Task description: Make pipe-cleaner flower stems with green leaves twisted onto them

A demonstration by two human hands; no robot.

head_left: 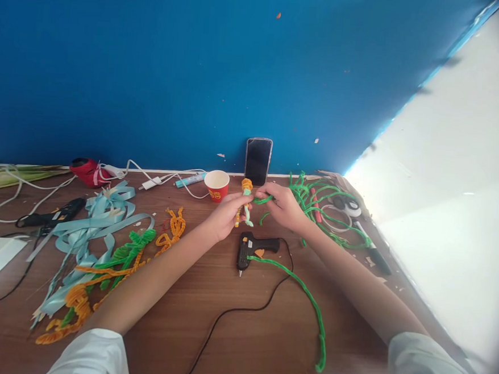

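Note:
My left hand is closed round a small orange pipe-cleaner figure, which stands upright with a pale green strand hanging from it. Close on the right, my right hand pinches a bright green pipe cleaner whose end reaches toward the figure. Whether that end touches the figure I cannot tell. Just below both hands a black glue gun lies on its side, nozzle toward me. Another long green pipe cleaner curves over the table from the gun.
A red paper cup and an upright phone stand at the back. Blue ribbon and orange pipe cleaners pile up on the left, beside a second glue gun. Green pipe cleaners and scissors lie right.

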